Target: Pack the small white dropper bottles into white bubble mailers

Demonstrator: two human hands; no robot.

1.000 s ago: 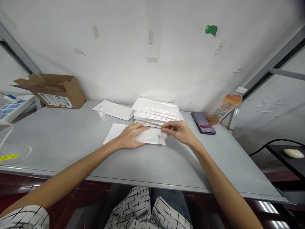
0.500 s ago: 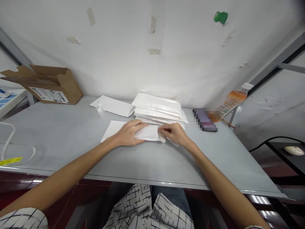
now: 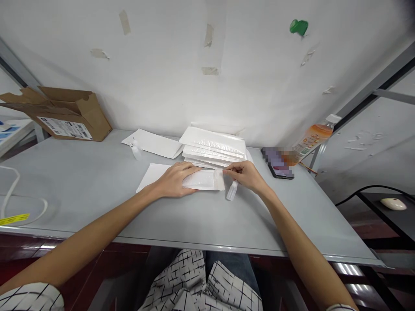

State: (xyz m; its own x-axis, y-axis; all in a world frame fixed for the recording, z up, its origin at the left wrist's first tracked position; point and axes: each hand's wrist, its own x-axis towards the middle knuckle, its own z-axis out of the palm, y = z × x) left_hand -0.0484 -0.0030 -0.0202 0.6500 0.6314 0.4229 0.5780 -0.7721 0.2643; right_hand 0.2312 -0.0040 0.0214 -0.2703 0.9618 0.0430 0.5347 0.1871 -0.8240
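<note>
A white padded envelope (image 3: 199, 179) lies flat on the grey table, its long sides running left to right. My left hand (image 3: 177, 179) grips it, thumb along the far edge and fingers at the near edge. At the envelope's right end, my right hand (image 3: 244, 176) is closed in a pinch at the far corner of the flap (image 3: 219, 179). Just below those fingers, a small translucent bottle (image 3: 231, 191) rests on the table. Another white sheet or envelope (image 3: 153, 175) sticks out to the left beneath my left hand.
Behind my hands is a stack of white padded envelopes (image 3: 212, 144). Left of it lie a flat white envelope (image 3: 155, 143) and a small clear bottle (image 3: 136, 151). An open cardboard box (image 3: 69, 114) stands far left; a phone (image 3: 277, 163) and drink bottle (image 3: 313, 138) are right.
My right hand has moved slightly right and away from me, with its fingers now at the flap's far corner. More of the flap and the small bottle show. My left hand has stayed put.
</note>
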